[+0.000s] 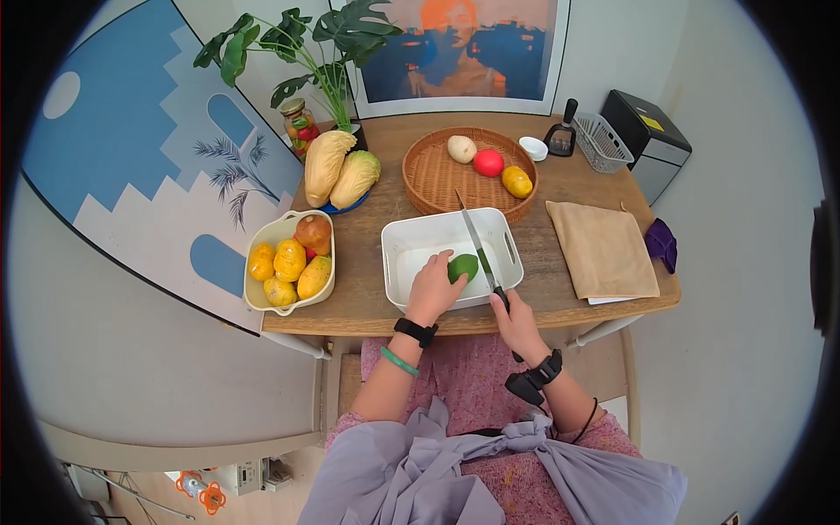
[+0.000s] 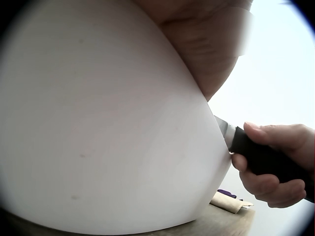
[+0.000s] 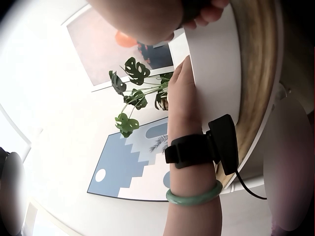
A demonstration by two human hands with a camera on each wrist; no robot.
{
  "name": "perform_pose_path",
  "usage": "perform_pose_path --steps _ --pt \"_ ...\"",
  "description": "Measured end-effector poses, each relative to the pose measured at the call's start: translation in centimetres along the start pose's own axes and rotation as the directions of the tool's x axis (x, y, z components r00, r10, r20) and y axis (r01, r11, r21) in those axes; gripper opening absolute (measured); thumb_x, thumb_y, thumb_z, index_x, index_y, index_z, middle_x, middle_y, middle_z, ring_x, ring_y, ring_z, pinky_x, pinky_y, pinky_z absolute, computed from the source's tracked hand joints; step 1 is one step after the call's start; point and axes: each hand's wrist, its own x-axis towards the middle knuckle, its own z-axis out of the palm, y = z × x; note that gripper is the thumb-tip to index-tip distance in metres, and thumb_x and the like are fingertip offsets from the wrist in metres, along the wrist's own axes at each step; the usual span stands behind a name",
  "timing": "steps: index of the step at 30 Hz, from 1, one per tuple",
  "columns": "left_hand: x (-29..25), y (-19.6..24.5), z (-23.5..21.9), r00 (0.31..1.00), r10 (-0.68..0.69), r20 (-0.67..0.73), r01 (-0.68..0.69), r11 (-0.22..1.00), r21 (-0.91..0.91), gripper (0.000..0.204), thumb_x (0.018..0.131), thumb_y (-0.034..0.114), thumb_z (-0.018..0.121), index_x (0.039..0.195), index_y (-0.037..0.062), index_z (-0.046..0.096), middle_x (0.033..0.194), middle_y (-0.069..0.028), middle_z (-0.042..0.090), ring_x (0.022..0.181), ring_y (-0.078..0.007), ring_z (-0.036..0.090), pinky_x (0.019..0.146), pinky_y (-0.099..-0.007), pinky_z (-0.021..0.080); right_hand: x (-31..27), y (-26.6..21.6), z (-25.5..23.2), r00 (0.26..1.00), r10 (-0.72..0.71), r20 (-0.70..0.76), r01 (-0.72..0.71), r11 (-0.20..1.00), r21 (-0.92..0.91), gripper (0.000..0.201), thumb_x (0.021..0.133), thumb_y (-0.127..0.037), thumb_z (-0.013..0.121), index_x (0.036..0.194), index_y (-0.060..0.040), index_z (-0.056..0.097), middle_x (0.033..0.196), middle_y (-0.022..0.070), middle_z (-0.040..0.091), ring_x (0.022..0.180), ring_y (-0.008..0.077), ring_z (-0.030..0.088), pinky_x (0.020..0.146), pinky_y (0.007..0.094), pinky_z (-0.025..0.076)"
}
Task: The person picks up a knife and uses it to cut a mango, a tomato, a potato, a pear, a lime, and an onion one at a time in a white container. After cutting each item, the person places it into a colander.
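Observation:
My left hand (image 1: 433, 287) reaches over the near rim of a white plastic bin (image 1: 391, 254) and grips a smooth, oval green fruit (image 1: 464, 268) inside it. In my right hand (image 1: 518, 324) is a long knife (image 1: 473, 229), gripped by its black handle (image 2: 263, 156). The blade slants up and away across the bin, just right of the fruit, its tip past the far rim. In the left wrist view the bin's white wall covers most of the picture and hides the fruit. The right wrist view shows the left hand (image 3: 182, 93) going over the bin's edge.
Left stands a cream basket (image 1: 254, 293) of yellow and orange produce. Cabbages (image 1: 328, 166) lie behind it, near a potted plant (image 1: 328, 79). Behind the bin sits a wicker tray (image 1: 429, 179) with three items. Right are a beige cloth (image 1: 604, 249) and a grey basket (image 1: 604, 144).

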Motion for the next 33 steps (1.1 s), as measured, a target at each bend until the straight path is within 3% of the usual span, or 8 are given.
perform_pose_path --steps 13,22,27,31,33 --pt "0.28 0.36 -0.50 0.988 -0.099 0.117 0.103 0.994 -0.023 0.046 0.080 0.026 0.068 0.115 0.0002 0.054 0.101 -0.0227 0.064 0.095 -0.0386 0.061 0.082 -0.0445 0.050 -0.12 -0.17 -0.12 1.000 0.008 -0.009 -0.008 1.000 0.001 0.038 0.097 -0.032 0.051 0.097 0.0054 0.054 0.078 0.0310 0.061 0.078 0.0486 0.060 0.066 0.0491 0.046" --pt "0.09 -0.35 -0.06 1.000 0.029 0.011 -0.029 0.999 0.028 0.052 0.070 0.012 0.073 0.117 0.0012 0.055 0.109 -0.0190 0.057 0.105 -0.0369 0.053 0.091 -0.0423 0.047 -0.14 -0.25 -0.17 0.999 0.029 0.029 -0.029 0.999 -0.018 0.038 0.097 -0.033 0.051 0.097 0.0051 0.054 0.076 0.0307 0.060 0.077 0.0483 0.060 0.065 0.0492 0.046" --pt "0.11 -0.52 -0.11 0.999 0.025 0.026 -0.025 0.999 0.022 0.050 0.069 0.008 0.072 0.116 0.0028 0.055 0.109 -0.0182 0.057 0.105 -0.0369 0.053 0.091 -0.0425 0.047 -0.18 -0.37 0.01 0.999 -0.025 -0.026 0.025 1.000 0.018 0.038 0.098 -0.033 0.050 0.094 0.0047 0.054 0.075 0.0304 0.060 0.076 0.0486 0.060 0.064 0.0495 0.045" --pt "0.05 -0.17 -0.21 0.999 -0.002 0.038 0.002 1.000 0.006 0.048 0.070 0.009 0.072 0.115 0.0036 0.055 0.108 -0.0184 0.058 0.102 -0.0374 0.056 0.089 -0.0426 0.048 0.02 -0.33 -0.20 0.999 0.035 0.034 -0.034 0.999 -0.020 0.038 0.099 -0.033 0.048 0.093 0.0045 0.054 0.076 0.0305 0.060 0.077 0.0486 0.060 0.065 0.0498 0.045" --pt "0.14 0.18 -0.49 0.997 -0.039 0.060 0.039 0.999 0.004 0.046 0.071 0.011 0.073 0.113 0.0033 0.055 0.109 -0.0183 0.058 0.102 -0.0367 0.057 0.088 -0.0421 0.048 0.08 -0.20 -0.05 0.997 0.061 0.038 -0.063 0.997 0.046 0.038 0.099 -0.032 0.047 0.093 0.0044 0.054 0.077 0.0305 0.060 0.077 0.0485 0.059 0.065 0.0498 0.045"
